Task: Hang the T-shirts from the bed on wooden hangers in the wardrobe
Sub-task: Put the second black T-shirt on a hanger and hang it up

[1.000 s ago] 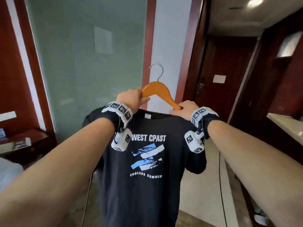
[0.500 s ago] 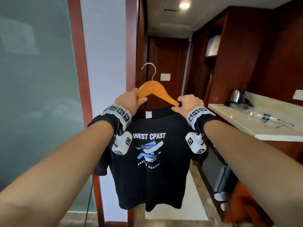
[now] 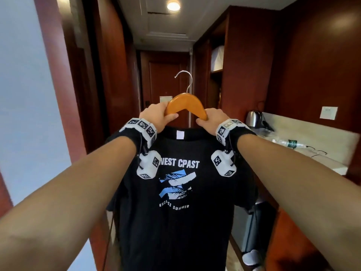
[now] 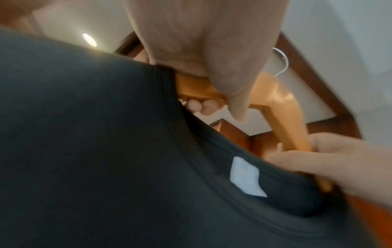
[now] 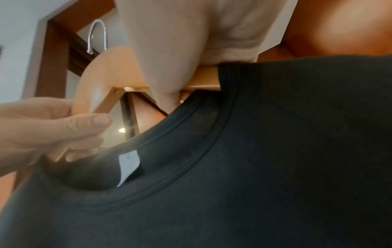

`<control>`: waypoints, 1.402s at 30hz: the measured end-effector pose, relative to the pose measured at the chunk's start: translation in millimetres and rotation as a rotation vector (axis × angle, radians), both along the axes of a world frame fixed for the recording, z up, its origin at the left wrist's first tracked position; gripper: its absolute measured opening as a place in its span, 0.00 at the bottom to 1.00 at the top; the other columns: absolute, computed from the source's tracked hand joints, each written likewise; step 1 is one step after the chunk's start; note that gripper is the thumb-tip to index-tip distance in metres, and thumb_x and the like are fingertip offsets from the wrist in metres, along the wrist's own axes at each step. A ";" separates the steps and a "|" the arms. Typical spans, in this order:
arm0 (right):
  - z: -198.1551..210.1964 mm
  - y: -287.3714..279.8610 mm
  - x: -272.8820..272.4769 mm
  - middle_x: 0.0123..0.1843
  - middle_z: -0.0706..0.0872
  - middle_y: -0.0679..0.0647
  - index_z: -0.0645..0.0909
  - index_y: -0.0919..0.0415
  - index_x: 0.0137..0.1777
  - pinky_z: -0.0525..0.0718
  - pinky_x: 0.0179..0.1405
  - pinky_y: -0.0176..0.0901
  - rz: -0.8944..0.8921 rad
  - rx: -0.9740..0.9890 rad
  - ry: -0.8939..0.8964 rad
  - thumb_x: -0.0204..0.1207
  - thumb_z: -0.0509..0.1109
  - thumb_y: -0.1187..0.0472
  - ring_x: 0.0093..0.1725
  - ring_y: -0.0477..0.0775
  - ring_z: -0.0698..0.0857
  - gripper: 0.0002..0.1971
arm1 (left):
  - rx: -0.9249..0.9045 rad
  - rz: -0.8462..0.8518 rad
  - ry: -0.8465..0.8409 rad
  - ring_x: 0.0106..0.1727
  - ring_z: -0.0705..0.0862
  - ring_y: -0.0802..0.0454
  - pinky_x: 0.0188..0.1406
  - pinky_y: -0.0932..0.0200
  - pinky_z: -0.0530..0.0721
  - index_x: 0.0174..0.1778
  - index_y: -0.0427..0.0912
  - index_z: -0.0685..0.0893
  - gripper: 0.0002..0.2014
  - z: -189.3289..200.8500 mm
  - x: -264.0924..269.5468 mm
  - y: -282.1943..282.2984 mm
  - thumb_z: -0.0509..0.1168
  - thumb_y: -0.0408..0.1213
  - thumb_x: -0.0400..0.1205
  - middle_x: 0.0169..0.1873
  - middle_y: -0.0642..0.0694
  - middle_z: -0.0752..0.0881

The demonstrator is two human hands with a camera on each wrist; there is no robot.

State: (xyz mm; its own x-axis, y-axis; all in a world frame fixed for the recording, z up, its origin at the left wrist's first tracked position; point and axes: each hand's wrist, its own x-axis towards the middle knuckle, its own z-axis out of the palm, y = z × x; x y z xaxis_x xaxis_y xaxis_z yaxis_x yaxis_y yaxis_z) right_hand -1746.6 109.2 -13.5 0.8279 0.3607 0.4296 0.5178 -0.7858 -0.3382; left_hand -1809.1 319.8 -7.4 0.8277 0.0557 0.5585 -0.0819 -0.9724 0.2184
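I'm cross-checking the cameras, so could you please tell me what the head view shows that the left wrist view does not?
Only the head view shows the black T-shirt's printed front, the kettle and the counter. Only the left wrist view shows the left hand's fingertips curled under the wooden hanger. Both show the left hand and right hand gripping the hanger, its metal hook and the white neck label.

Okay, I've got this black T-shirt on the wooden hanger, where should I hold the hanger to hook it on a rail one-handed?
Grip the wooden hanger at its bare crown just under the metal hook, coming from the near side. That middle stretch sits clear of the black T-shirt, and probably balances both shoulders. At present the left hand and right hand hold either side of it.
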 end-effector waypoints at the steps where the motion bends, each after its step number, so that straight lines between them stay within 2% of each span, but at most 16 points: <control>1: 3.0 -7.3 21.4 0.35 0.82 0.52 0.75 0.51 0.36 0.79 0.35 0.46 0.007 -0.015 0.005 0.81 0.67 0.49 0.36 0.55 0.84 0.13 | 0.009 -0.017 0.026 0.41 0.83 0.51 0.42 0.54 0.77 0.58 0.49 0.76 0.17 3.6 21.7 -3.7 0.62 0.59 0.84 0.41 0.51 0.82; 6: 8.8 -24.4 116.0 0.34 0.81 0.51 0.73 0.52 0.37 0.76 0.34 0.45 0.034 -0.121 0.002 0.84 0.65 0.51 0.33 0.53 0.81 0.13 | 0.054 -0.069 0.149 0.44 0.83 0.48 0.50 0.48 0.82 0.62 0.49 0.73 0.18 5.7 118.7 -6.8 0.61 0.57 0.85 0.41 0.51 0.81; 9: 6.3 -22.0 167.0 0.36 0.82 0.51 0.73 0.51 0.39 0.76 0.35 0.46 0.025 -0.185 -0.001 0.84 0.64 0.49 0.34 0.53 0.82 0.12 | 0.081 -0.067 0.160 0.43 0.83 0.49 0.46 0.50 0.79 0.56 0.50 0.72 0.15 0.7 168.7 -2.3 0.60 0.57 0.85 0.39 0.51 0.82; 13: 8.4 -15.2 245.2 0.41 0.84 0.52 0.74 0.51 0.44 0.82 0.41 0.48 -0.020 -0.264 -0.023 0.84 0.62 0.46 0.39 0.54 0.86 0.11 | 0.101 -0.056 0.168 0.41 0.83 0.49 0.45 0.50 0.79 0.57 0.49 0.72 0.16 -0.6 244.0 4.3 0.59 0.57 0.86 0.39 0.49 0.83; 15: 8.2 -10.0 285.4 0.39 0.84 0.51 0.74 0.50 0.43 0.80 0.39 0.47 -0.022 -0.285 -0.036 0.84 0.61 0.46 0.39 0.54 0.86 0.11 | 0.102 -0.070 0.171 0.42 0.84 0.48 0.44 0.51 0.77 0.57 0.48 0.71 0.15 -0.8 283.2 8.5 0.59 0.56 0.86 0.39 0.49 0.83; 19: 11.0 5.7 369.2 0.39 0.83 0.50 0.74 0.49 0.43 0.79 0.39 0.46 -0.026 -0.295 -0.065 0.85 0.61 0.46 0.38 0.53 0.85 0.11 | 0.088 -0.101 0.143 0.41 0.82 0.48 0.43 0.53 0.74 0.54 0.48 0.71 0.13 1.3 370.3 26.3 0.59 0.54 0.87 0.38 0.49 0.81; 24: 18.5 26.7 476.3 0.40 0.83 0.49 0.76 0.49 0.48 0.79 0.42 0.48 -0.067 -0.303 -0.067 0.85 0.61 0.47 0.41 0.54 0.86 0.09 | 0.085 -0.138 0.136 0.42 0.83 0.47 0.46 0.50 0.79 0.56 0.48 0.73 0.15 8.4 492.9 51.5 0.59 0.56 0.86 0.41 0.47 0.83; 27: 23.8 35.6 537.5 0.40 0.83 0.48 0.76 0.49 0.51 0.79 0.43 0.49 -0.095 -0.300 -0.064 0.86 0.61 0.47 0.42 0.54 0.85 0.08 | 0.090 -0.159 0.107 0.38 0.80 0.50 0.40 0.54 0.73 0.52 0.47 0.73 0.14 13.6 557.1 60.4 0.59 0.55 0.87 0.38 0.48 0.81; 30: 26.8 44.1 595.1 0.41 0.83 0.48 0.75 0.48 0.52 0.79 0.43 0.48 -0.105 -0.299 -0.056 0.86 0.61 0.46 0.41 0.53 0.84 0.08 | 0.098 -0.176 0.087 0.35 0.78 0.54 0.36 0.56 0.70 0.55 0.45 0.74 0.15 16.1 616.4 69.0 0.59 0.54 0.87 0.37 0.48 0.79; 34: 25.6 55.9 672.4 0.43 0.84 0.48 0.76 0.49 0.54 0.80 0.45 0.49 -0.107 -0.286 -0.043 0.86 0.61 0.46 0.43 0.53 0.85 0.09 | 0.093 -0.178 0.085 0.36 0.78 0.54 0.40 0.56 0.72 0.61 0.44 0.76 0.17 14.2 696.9 82.4 0.60 0.54 0.87 0.38 0.49 0.80; 38: 18.5 66.9 757.8 0.45 0.85 0.49 0.76 0.49 0.56 0.83 0.48 0.51 -0.106 -0.275 -0.039 0.86 0.62 0.46 0.44 0.53 0.86 0.09 | 0.099 -0.189 0.078 0.36 0.78 0.56 0.37 0.57 0.70 0.61 0.45 0.75 0.15 9.1 781.1 91.8 0.60 0.53 0.87 0.38 0.50 0.80; 42: 11.1 73.5 853.1 0.45 0.85 0.50 0.76 0.50 0.56 0.86 0.52 0.54 -0.117 -0.279 -0.034 0.85 0.62 0.46 0.45 0.55 0.87 0.09 | 0.104 -0.207 0.103 0.43 0.82 0.50 0.45 0.54 0.75 0.61 0.48 0.75 0.15 5.7 876.4 100.1 0.60 0.54 0.86 0.44 0.48 0.83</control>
State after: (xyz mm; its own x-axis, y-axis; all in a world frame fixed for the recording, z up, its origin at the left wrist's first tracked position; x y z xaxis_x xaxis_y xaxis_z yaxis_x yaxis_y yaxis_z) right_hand -893.5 182.7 -2.4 0.8577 0.3717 0.3553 0.4256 -0.9010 -0.0846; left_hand -932.7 419.9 -1.7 0.8684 -0.1744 0.4641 -0.2643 -0.9549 0.1357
